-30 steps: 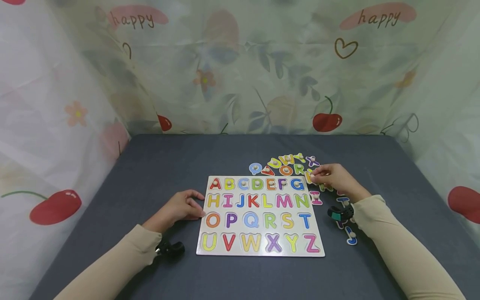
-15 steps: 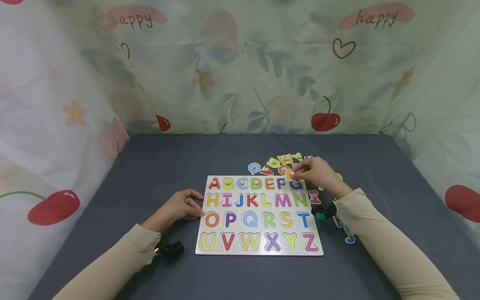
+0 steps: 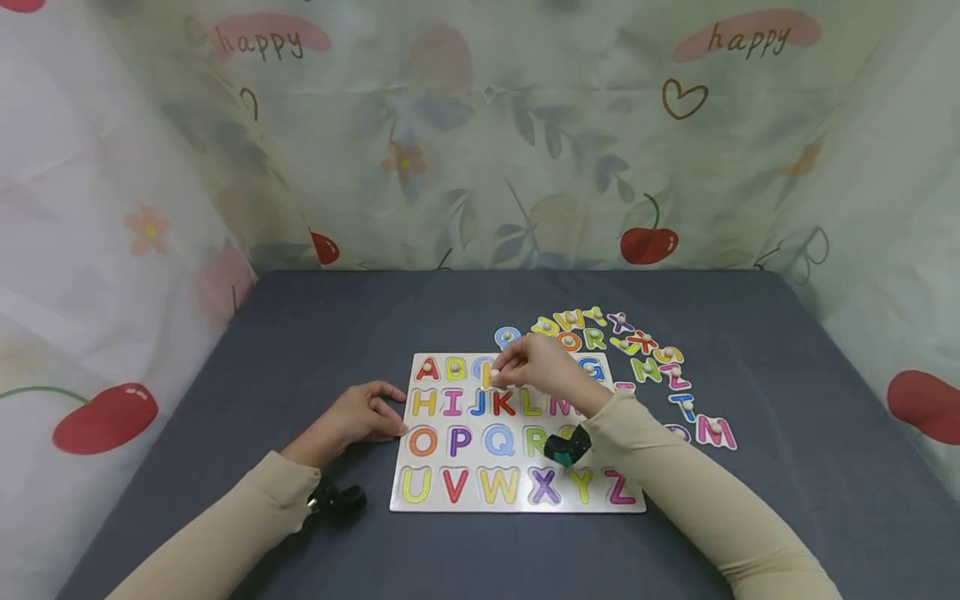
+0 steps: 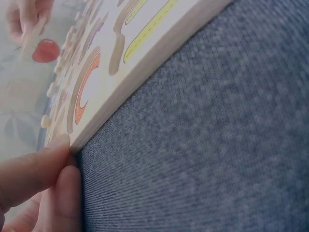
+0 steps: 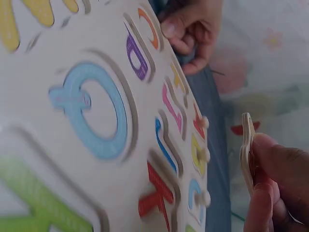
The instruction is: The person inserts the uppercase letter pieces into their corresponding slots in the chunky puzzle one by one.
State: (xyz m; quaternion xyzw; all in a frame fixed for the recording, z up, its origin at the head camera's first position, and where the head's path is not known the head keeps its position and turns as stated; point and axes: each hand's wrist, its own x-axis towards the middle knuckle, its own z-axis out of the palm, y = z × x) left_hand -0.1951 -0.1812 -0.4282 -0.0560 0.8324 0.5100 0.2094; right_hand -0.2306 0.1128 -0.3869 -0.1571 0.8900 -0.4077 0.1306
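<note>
My right hand [image 3: 543,367] pinches a yellow-orange letter piece [image 3: 487,377] between thumb and fingers, over the top rows of a white wooden alphabet puzzle board [image 3: 480,460]. Seen edge-on in the right wrist view, the letter piece [image 5: 247,150] is held off the board. Its full letter shape is partly hidden by the fingers. My left hand [image 3: 367,414] touches the board's left edge with thumb and index finger; in the left wrist view the thumb [image 4: 53,162] lies right at that edge. Knobbed pieces A to G fill the top row, some hidden behind the right hand.
Loose knobbed letter pieces lie in an arc behind and right of the board, among them a blue Q [image 3: 507,337], a purple X [image 3: 620,322], a green N [image 3: 646,370] and a pink M [image 3: 716,432]. The dark cloth-covered table [image 3: 337,317] meets a patterned curtain [image 3: 450,167] behind.
My right hand has carried the yellow-orange letter piece leftward from the loose pieces at the board's right corner to above the C and D area. My left hand stays at the edge.
</note>
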